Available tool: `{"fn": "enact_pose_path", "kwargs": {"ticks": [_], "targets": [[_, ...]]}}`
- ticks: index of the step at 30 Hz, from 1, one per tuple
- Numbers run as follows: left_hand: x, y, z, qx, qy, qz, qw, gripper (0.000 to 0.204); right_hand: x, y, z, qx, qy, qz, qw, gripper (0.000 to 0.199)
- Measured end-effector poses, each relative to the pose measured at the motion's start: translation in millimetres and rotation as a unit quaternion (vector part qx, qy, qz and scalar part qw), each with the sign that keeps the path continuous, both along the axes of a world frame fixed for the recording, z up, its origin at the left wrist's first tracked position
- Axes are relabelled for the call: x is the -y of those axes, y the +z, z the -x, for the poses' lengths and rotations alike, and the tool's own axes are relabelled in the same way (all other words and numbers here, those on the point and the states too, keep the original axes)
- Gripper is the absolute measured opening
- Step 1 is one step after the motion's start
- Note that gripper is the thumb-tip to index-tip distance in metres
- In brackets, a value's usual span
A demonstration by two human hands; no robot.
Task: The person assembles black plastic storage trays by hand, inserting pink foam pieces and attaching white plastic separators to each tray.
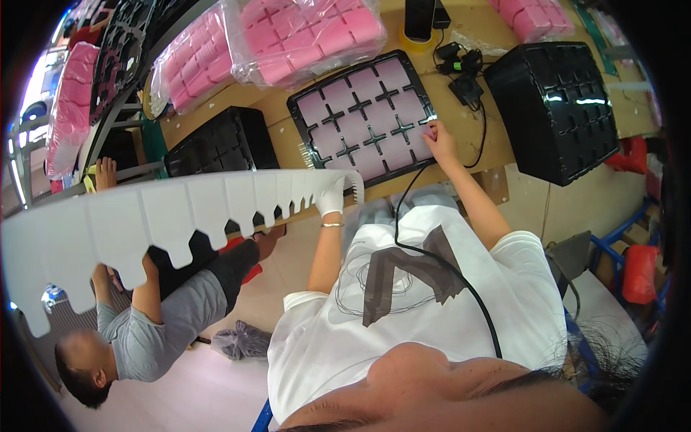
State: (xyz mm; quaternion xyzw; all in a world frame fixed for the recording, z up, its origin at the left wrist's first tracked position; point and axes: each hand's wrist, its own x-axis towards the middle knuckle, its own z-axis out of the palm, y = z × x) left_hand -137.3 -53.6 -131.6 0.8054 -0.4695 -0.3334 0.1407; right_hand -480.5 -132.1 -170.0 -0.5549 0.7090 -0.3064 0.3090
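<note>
A black plastic tray point(362, 108) with pale pink foam blocks and black cross-shaped dividers lies on the table before me. My right hand point(440, 142), bare, pinches at the tray's right rim; a small pale bit shows by the fingertips, too small to name. My left hand point(330, 199) wears a white glove and is closed around the far end of a long white notched plastic strip point(165, 212). The strip runs left toward me, its near end large in view, and partly hides the fingers. Thin pale teeth point(306, 155) stick out at the tray's left edge.
Black trays stand at left point(223, 140) and right point(554, 108). Pink foam blocks point(309, 36) in clear film lie behind. A phone point(419, 18), adapters point(464, 68) and a black cable point(461, 277) are nearby. A co-worker point(169, 317) is at left.
</note>
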Motion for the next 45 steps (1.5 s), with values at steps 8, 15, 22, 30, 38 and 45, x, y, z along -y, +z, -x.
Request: {"fn": "enact_pose_path", "kwargs": {"ticks": [8, 15, 22, 30, 38, 45], "targets": [[75, 31, 2, 0.188, -0.154, 0.222, 0.944, 0.056, 62, 33, -15, -0.123, 0.062, 0.204, 0.969, 0.037], [132, 5, 21, 0.296, -0.296, 0.155, 0.895, 0.062, 116, 16, -40, -0.282, 0.259, 0.208, 0.9, 0.045], [179, -10, 10, 0.361, -0.238, 0.087, 0.898, 0.064, 159, 14, -46, -0.396, 0.217, 0.111, 0.885, 0.054], [183, -8, 7, 0.392, -0.282, 0.105, 0.869, 0.066, 165, 5, -37, -0.413, 0.244, 0.11, 0.87, 0.054], [112, 16, 18, 0.274, -0.3, 0.161, 0.9, 0.063, 72, 39, -13, -0.211, 0.338, 0.168, 0.902, 0.042], [-32, 16, 7, 0.234, -0.423, 0.07, 0.872, 0.065, -55, 59, 49, -0.231, 0.395, 0.091, 0.885, 0.043]]}}
